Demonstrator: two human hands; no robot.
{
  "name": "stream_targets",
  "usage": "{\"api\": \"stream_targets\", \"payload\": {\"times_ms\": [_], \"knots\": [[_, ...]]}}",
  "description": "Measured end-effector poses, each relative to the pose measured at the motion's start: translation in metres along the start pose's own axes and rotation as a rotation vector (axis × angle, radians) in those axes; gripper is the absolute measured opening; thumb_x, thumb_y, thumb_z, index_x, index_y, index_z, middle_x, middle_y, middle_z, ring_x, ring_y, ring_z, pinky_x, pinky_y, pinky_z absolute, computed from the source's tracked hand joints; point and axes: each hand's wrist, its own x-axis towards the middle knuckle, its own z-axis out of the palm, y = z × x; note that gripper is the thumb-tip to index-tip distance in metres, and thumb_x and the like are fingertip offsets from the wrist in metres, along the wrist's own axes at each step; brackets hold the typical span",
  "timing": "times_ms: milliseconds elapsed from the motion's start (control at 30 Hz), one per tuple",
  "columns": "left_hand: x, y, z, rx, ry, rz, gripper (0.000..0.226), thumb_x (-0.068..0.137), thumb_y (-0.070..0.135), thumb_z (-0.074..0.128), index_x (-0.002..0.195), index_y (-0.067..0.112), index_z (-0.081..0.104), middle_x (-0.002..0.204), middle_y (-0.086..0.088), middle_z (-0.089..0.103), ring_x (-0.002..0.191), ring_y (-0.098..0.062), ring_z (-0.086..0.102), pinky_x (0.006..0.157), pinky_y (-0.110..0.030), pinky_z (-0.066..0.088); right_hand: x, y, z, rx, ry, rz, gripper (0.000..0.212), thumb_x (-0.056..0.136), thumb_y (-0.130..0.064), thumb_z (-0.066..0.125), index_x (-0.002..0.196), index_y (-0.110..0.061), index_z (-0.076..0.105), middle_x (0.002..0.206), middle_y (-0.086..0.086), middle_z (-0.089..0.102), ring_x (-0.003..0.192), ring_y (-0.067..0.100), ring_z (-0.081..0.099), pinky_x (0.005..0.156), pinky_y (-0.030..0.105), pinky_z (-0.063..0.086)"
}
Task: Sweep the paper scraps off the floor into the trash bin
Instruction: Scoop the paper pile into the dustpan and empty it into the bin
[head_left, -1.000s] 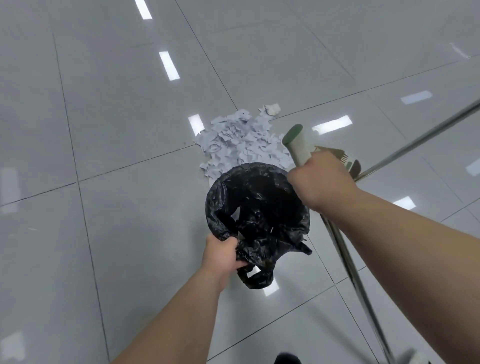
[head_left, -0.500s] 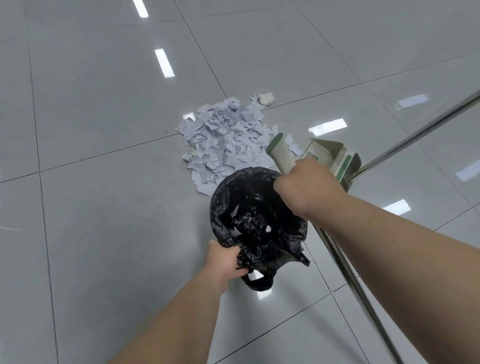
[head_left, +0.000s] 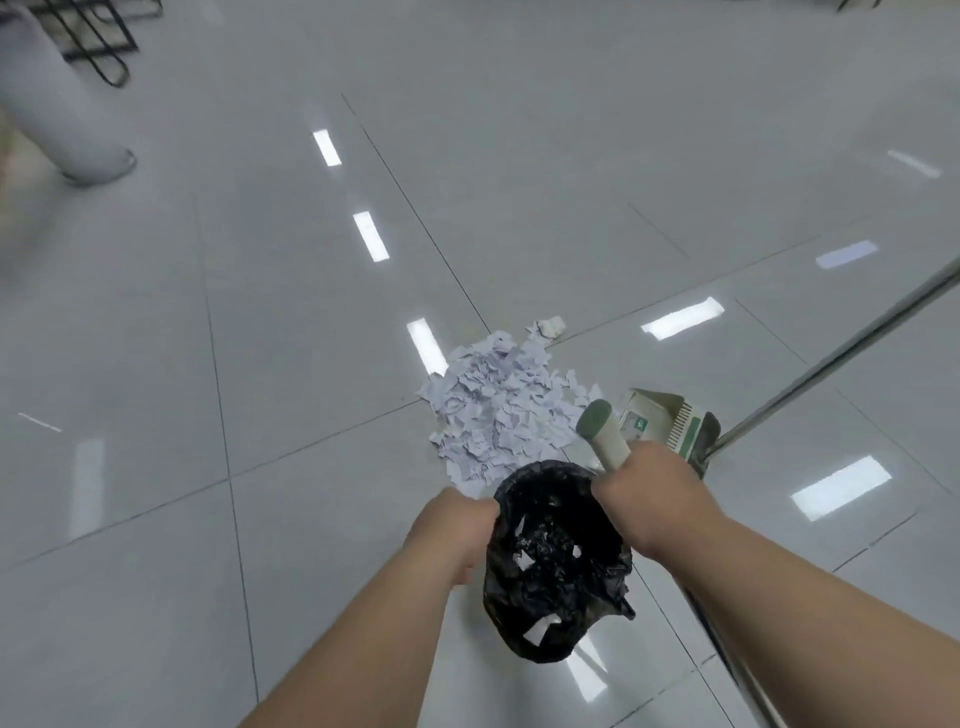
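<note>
Here dustpan handle (head_left: 605, 439) slants toward paper scraps (head_left: 498, 405)

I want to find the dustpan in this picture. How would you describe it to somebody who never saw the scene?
Find the heap of pale paper scraps on the grey tiled floor. Just right of it, beyond the right hand, is the dustpan. Unlike the black bag nearby, it is beige and green, with comb teeth on one edge.

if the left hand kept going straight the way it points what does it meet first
The black trash bag, whose rim the left hand grips. Beyond it, probably the pile of paper scraps, though depth is unclear.
</note>
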Motion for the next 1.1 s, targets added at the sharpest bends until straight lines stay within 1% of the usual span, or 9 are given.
{"api": "stream_targets", "payload": {"times_ms": [100,200,333,500,600,733,867,1000,1100], "knots": [[-0.073,0.062,-0.059,-0.078,0.03,0.092,0.011,0.094,0.024,0.054,0.099,0.015,0.057,0.086,-0.006,0.056,0.071,-0.025,0.055,0.058,-0.027,0.047,-0.03,-0.047,-0.072,0.062,0.077,-0.038,0.022,0.085,-0.015,0.056,0.067,-0.01,0.045,0.072,0.008,0.051,0.057,0.023,0.046,0.048,0.03,0.031],[-0.161,0.128,-0.122,-0.13,0.125,0.203,0.016,0.095,0.022,0.053,0.106,0.01,0.058,0.091,-0.009,0.056,0.071,-0.026,0.054,0.059,-0.03,0.047,-0.067,-0.099,-0.159,0.262,0.142,-0.093,0.016,0.076,-0.009,0.055,0.064,-0.009,0.046,0.061,0.009,0.053,0.058,0.033,0.057,0.051,0.034,0.038],[-0.3,0.208,-0.191,-0.335,0.187,0.364,0.015,0.096,0.019,0.056,0.105,0.008,0.059,0.089,-0.01,0.056,0.068,-0.027,0.053,0.058,-0.031,0.044,-0.14,-0.156,-0.273,0.5,0.179,-0.191,0.008,0.063,-0.009,0.048,0.062,-0.011,0.04,0.052,0.006,0.042,0.05,0.026,0.039,0.053,0.035,0.034],[-0.452,0.269,-0.235,-0.837,-0.005,0.444,0.017,0.099,0.026,0.055,0.089,0.012,0.056,0.076,-0.005,0.055,0.064,-0.023,0.058,0.057,-0.031,0.05,-0.228,-0.197,-0.374,0.662,0.159,-0.281,0.008,0.059,-0.006,0.045,0.067,-0.005,0.046,0.055,0.014,0.045,0.036,0.026,0.045,0.053,0.037,0.037],[-0.513,0.293,-0.247,-0.906,-0.04,0.536,0.019,0.101,0.029,0.054,0.096,0.011,0.055,0.081,-0.006,0.055,0.067,-0.023,0.058,0.057,-0.032,0.05,-0.265,-0.205,-0.409,0.677,0.111,-0.345,0.003,0.068,-0.005,0.052,0.07,-0.005,0.05,0.062,0.015,0.05,0.041,0.025,0.052,0.049,0.032,0.042],[-0.572,0.306,-0.262,-0.712,0.114,0.723,0.019,0.1,0.03,0.056,0.095,0.012,0.057,0.079,-0.004,0.056,0.065,-0.022,0.06,0.053,-0.029,0.052,-0.29,-0.201,-0.438,0.714,0.078,-0.407,0.008,0.076,0.003,0.046,0.075,-0.003,0.052,0.06,0.013,0.048,0.037,0.025,0.048,0.051,0.033,0.039],[-0.594,0.299,-0.268,-0.435,0.388,0.826,0.014,0.098,0.025,0.055,0.097,0.012,0.061,0.08,-0.006,0.057,0.06,-0.022,0.059,0.056,-0.029,0.051,-0.311,-0.189,-0.448,0.792,0.04,-0.428,0.01,0.07,0.003,0.046,0.075,-0.001,0.052,0.06,0.012,0.046,0.042,0.023,0.042,0.047,0.03,0.038],[-0.574,0.278,-0.266,0.184,0.728,0.807,0.022,0.093,0.036,0.052,0.089,0.018,0.064,0.082,-0.003,0.069,0.069,-0.022,0.065,0.063,-0.034,0.053,-0.32,-0.181,-0.455,0.754,0.044,-0.468,0.01,0.066,0.001,0.045,0.073,-0.005,0.05,0.062,0.011,0.045,0.048,0.024,0.04,0.05,0.032,0.038],[-0.552,0.265,-0.269,0.598,1.002,0.74,0.028,0.089,0.042,0.043,0.074,0.021,0.054,0.076,0.005,0.063,0.073,-0.018,0.061,0.064,-0.033,0.051,-0.319,-0.178,-0.457,0.718,0.058,-0.481,0.009,0.064,-0.001,0.045,0.07,-0.008,0.046,0.059,0.01,0.044,0.04,0.023,0.042,0.051,0.033,0.037]]}}
